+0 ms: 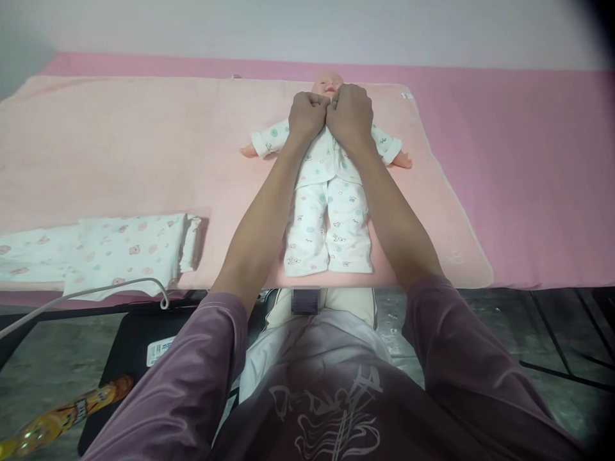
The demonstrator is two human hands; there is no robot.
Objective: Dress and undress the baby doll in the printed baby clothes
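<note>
A baby doll (328,80) lies on its back on a pale pink blanket (225,153), arms spread out to the sides. It wears a white printed baby jacket (317,160) and matching baby pants (307,224). My left hand (306,116) and my right hand (350,112) meet at the jacket's neckline, just below the doll's chin. Both have their fingers closed in a pinch on the jacket near its collar. My hands cover the exact bit of cloth or fastener between the fingertips. Lower down, the jacket fronts part slightly above the pants.
Folded white printed baby clothes (125,250) lie at the blanket's near left. A white cable (115,285) runs over the table edge there. A pink sheet (519,179) covers the right side. Below left are a black chair (125,346) and a yellow drink bottle (62,419).
</note>
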